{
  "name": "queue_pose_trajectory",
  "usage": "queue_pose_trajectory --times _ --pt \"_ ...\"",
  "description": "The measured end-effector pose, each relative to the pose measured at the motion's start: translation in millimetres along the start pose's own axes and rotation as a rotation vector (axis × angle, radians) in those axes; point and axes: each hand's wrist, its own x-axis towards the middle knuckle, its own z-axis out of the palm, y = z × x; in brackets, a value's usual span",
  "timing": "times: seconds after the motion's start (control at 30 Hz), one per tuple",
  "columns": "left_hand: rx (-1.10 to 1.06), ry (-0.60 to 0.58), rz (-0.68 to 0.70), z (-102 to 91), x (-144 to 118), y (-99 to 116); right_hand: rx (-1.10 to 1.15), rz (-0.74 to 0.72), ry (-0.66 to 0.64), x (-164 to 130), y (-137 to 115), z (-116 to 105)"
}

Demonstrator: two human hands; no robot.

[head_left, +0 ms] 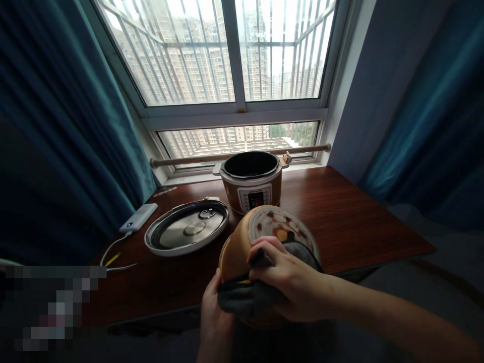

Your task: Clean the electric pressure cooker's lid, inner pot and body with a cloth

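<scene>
A golden inner pot [239, 244] is tipped over in front of me, its pale bottom with brown stains facing up and away. My left hand [215, 310] is closed on the pot's edge from the lower left; part of its fingers is hidden behind the pot. Bunched in my right hand [285, 282] is a grey cloth [245, 298], pressed against the pot's outside near the bottom. Just beyond the pot stands an electric pressure cooker [231, 187] without its lid, dark inside. Its round lid [170, 232] lies to the left with the metal inner side up.
A white power bank [139, 218] with a white cable [107, 251] lies on the left of the wooden table [351, 222], near a small yellow object [112, 259]. Behind the table is a window [238, 113], with blue curtains [75, 101] at the sides. The lower left corner is pixelated.
</scene>
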Motion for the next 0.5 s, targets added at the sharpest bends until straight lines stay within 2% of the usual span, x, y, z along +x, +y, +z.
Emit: queue_pose_trajectory --times 0.07,0.13,0.3,0.5 --pt "-0.019 -0.02 -0.025 -1.8 9.6 1.9 -0.023 -0.019 -0.01 1.1 9.8 -0.2" --pt "-0.047 -0.033 0.014 -7.1 19.0 1.5 -0.008 -0.018 0.021 2.4 19.7 2.3" --pt "-0.122 0.019 0.04 -21.1 32.0 -3.9 0.056 0.008 0.098 4.6 33.2 9.5" --pt "-0.086 -0.11 0.032 -24.8 33.1 -6.7 0.054 0.006 0.102 7.1 30.9 13.4"
